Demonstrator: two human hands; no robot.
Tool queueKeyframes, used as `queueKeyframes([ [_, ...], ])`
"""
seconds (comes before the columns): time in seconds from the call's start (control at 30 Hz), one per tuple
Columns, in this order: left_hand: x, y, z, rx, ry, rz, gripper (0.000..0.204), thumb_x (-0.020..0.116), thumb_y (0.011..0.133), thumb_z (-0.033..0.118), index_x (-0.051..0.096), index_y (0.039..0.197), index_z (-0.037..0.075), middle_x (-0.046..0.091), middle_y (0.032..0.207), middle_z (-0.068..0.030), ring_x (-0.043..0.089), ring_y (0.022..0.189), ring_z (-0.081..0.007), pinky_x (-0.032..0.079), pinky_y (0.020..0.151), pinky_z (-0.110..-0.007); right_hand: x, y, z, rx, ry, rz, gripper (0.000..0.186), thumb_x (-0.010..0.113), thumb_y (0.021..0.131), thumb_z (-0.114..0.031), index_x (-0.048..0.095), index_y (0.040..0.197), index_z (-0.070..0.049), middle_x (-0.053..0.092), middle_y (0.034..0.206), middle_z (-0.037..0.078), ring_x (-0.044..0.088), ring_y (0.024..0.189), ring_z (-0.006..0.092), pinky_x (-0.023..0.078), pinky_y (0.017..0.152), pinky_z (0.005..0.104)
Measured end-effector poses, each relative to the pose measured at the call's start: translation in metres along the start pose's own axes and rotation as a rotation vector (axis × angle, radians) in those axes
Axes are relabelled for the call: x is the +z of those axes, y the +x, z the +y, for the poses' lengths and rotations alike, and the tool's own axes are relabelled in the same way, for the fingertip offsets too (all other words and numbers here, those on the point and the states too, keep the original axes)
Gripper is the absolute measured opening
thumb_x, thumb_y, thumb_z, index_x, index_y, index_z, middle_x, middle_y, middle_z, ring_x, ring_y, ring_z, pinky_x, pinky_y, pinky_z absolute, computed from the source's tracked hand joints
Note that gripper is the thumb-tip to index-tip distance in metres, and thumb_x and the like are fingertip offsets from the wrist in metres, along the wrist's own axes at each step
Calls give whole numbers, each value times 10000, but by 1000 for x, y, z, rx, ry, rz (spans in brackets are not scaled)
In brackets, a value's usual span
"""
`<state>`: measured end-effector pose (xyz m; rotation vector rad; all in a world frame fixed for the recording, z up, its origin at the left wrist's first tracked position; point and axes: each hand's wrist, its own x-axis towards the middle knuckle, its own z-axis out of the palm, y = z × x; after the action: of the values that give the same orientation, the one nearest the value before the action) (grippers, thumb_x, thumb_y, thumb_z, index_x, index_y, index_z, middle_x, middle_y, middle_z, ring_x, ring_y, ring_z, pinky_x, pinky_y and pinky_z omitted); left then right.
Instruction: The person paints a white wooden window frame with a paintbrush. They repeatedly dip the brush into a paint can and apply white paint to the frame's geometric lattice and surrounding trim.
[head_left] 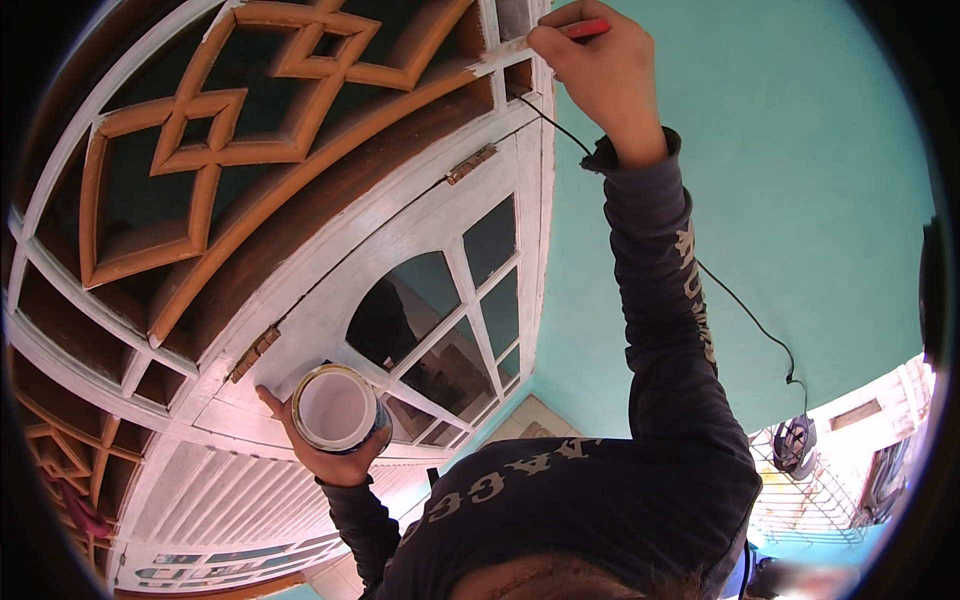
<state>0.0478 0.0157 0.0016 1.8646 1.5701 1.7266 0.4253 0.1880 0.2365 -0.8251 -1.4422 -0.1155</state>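
Observation:
My right hand (605, 75) is raised high, its fingers closed round a paintbrush with a red handle (588, 29). The pale bristle end reaches left to where a curved ochre wooden rail (400, 106) meets a white-painted upright. Whether the bristles touch the wood is hard to tell. Lower on the left, my left hand (330, 463) is wrapped round an open paint can (372, 425) from below and the side. The can's inside looks white. Ochre diamond-shaped lattice (345, 68) fills the panel above the rail, framed in white.
A white door (365, 235) with glass panes and hinges (470, 164) lies under the rail, close to the can. The turquoise wall (800, 150) stands to the right. A black cable (745, 305) runs down it towards a dark hanging object (795, 447) by a wire rack.

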Motion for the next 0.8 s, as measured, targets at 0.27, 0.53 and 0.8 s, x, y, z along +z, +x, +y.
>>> queueKeyframes([
  [0.27,2,0,4,-20,-38,4,980,893,457,216,514,1339,20,648,1229,-173,366,1454,-403,93,1290,-504,4,8,3,-50,-20,24,165,756,823,-101,694,856,49,648,670,108,594,611,142,500,574,310],
  [0.53,0,2,1,36,-11,-14,977,896,457,215,514,1335,22,659,1202,-160,353,1458,-416,58,1289,-536,2,10,-1,-37,-47,-43,184,761,820,-117,699,850,52,671,692,143,630,620,171,517,592,322],
  [0.8,1,4,9,-18,-31,-39,960,894,456,214,523,1321,27,671,1160,-138,489,1344,-370,29,1295,-538,6,8,1,-83,-67,-13,208,771,818,-141,690,823,51,666,686,164,630,610,202,512,581,338],
])
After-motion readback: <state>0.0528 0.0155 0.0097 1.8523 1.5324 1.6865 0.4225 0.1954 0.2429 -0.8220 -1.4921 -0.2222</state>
